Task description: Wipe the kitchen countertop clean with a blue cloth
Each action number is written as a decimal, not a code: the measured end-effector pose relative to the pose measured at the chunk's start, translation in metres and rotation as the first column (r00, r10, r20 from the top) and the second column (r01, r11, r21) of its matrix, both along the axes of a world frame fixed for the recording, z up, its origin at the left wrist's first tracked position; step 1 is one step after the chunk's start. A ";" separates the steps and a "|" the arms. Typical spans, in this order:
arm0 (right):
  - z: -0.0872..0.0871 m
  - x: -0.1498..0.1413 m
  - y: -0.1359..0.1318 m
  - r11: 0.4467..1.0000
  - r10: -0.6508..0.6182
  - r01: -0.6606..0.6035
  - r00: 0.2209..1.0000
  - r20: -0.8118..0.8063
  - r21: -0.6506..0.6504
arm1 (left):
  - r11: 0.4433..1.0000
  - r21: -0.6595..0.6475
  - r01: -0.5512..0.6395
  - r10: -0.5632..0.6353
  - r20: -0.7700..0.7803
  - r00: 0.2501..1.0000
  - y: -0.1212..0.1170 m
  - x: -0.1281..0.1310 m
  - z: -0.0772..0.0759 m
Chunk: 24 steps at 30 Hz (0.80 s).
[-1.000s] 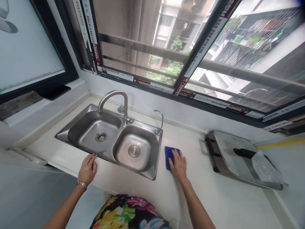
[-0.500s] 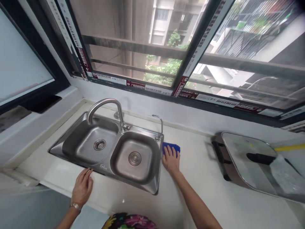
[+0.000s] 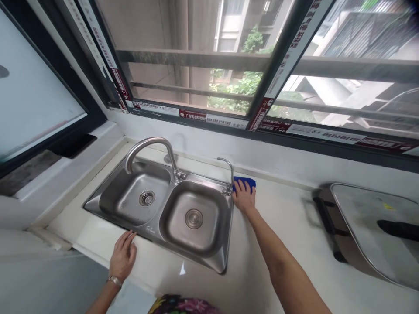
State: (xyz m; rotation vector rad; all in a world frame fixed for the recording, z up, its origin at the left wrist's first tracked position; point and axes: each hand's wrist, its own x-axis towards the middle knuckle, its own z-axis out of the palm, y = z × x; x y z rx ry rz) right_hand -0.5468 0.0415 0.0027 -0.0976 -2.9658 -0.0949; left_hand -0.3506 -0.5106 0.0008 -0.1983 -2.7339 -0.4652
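My right hand (image 3: 245, 199) presses a folded blue cloth (image 3: 248, 179) onto the white countertop, fingers curved over it. The cloth lies right of the sink's back corner, beside the small thin tap (image 3: 231, 170). Part of it is hidden under my fingers. My left hand (image 3: 123, 256), with a metal-banded watch at the wrist, rests on the counter at the front rim of the sink, fingers stretched out and holding nothing. Between my hands is the double-bowl steel sink (image 3: 156, 221), and its curved main faucet (image 3: 149, 140) hangs over the left bowl.
On the right of the counter (image 3: 278, 218) stands a brown electric pan (image 3: 348, 244) with a glass lid (image 3: 369, 218) and black handles. A white wall and a dark window frame (image 3: 209, 124) run behind the sink. A dark flat object (image 3: 78, 146) lies on the left ledge.
My right hand has slid the blue cloth back along the counter toward the wall, beside the thin tap. My left hand stays at the sink's front rim. The camera view has shifted a little.
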 end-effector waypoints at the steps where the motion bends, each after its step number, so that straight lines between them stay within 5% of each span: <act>1: 0.001 0.006 -0.003 1.000 0.013 -0.013 1.000 -0.003 0.006 | 1.000 0.000 0.003 -0.003 -0.003 1.000 0.000 0.000 0.000; 14: 0.022 0.099 -0.045 0.973 0.212 -0.208 0.976 0.039 -0.101 | 0.998 0.064 0.017 -0.013 -0.052 0.999 0.000 -0.002 -0.004; 24: 0.011 0.251 -0.080 0.930 0.357 -0.354 0.934 0.006 -0.099 | 0.998 0.046 0.030 -0.028 -0.057 0.998 -0.005 -0.004 -0.015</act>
